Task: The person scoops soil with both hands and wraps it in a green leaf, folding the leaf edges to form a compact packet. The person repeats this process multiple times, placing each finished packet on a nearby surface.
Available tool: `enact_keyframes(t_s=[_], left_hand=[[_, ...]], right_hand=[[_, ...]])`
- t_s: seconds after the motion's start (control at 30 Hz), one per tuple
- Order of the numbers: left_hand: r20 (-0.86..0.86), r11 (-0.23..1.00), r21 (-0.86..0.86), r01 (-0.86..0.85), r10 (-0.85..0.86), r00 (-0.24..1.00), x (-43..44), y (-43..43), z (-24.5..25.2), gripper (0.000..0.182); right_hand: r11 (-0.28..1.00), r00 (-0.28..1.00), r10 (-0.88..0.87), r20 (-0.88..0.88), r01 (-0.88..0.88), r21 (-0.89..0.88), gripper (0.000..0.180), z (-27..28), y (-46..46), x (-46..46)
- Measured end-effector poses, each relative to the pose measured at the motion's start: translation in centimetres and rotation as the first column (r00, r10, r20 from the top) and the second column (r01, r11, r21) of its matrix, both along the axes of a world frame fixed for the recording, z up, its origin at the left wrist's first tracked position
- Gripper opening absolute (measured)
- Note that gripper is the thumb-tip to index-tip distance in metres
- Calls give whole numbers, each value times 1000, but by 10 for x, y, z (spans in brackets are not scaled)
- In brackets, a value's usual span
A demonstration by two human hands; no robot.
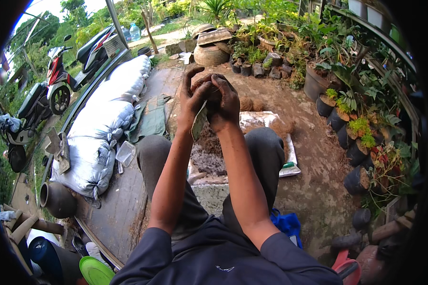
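My left hand and my right hand are cupped together in front of me, both dark with soil. Between them they hold a dark clump of soil or fiber, mostly hidden by the fingers. A green leaf hangs down from the clump between my wrists. Below lies a flattened white sack with loose brown coir fiber and dark soil on it. Round brown fiber balls rest just beyond the sack.
White filled sacks line the left side, near a clear plastic tub and a clay pot. Potted plants border the right. A blue bag lies by my right leg. Parked motorbikes stand beyond the sacks.
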State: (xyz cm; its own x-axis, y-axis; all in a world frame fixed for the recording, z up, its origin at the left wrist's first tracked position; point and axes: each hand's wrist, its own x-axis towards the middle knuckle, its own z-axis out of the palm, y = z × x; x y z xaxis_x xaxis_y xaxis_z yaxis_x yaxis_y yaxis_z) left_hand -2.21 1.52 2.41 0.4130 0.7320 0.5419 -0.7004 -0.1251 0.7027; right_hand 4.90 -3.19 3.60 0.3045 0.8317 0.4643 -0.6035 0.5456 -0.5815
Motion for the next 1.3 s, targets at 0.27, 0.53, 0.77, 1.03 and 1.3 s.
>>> enact_keyframes(t_s=[0.27, 0.53, 0.77, 1.03, 1.3], left_hand=[[71, 994, -20, 109, -107, 992, -1, 6, -5, 47], [-211, 993, 97, 69, -48, 976, -7, -7, 11, 56], [-234, 1000, -22, -18, 12, 972, 4, -6, -14, 45], [51, 916, -292, 273, -270, 961, 11, 14, -24, 44], [-196, 983, 183, -15, 51, 979, 4, -2, -9, 59]], right_hand=[[971, 956, 238, -170, -240, 11, 30, -8, -6, 5], [980, 978, 182, -101, -189, -58, 29, -8, -12, 16], [950, 990, 128, -64, -141, -280, 27, -7, -12, 23], [959, 986, 60, -155, -100, -266, 22, -9, -9, 14], [965, 973, 174, -149, -199, -173, 16, -12, -12, 26]])
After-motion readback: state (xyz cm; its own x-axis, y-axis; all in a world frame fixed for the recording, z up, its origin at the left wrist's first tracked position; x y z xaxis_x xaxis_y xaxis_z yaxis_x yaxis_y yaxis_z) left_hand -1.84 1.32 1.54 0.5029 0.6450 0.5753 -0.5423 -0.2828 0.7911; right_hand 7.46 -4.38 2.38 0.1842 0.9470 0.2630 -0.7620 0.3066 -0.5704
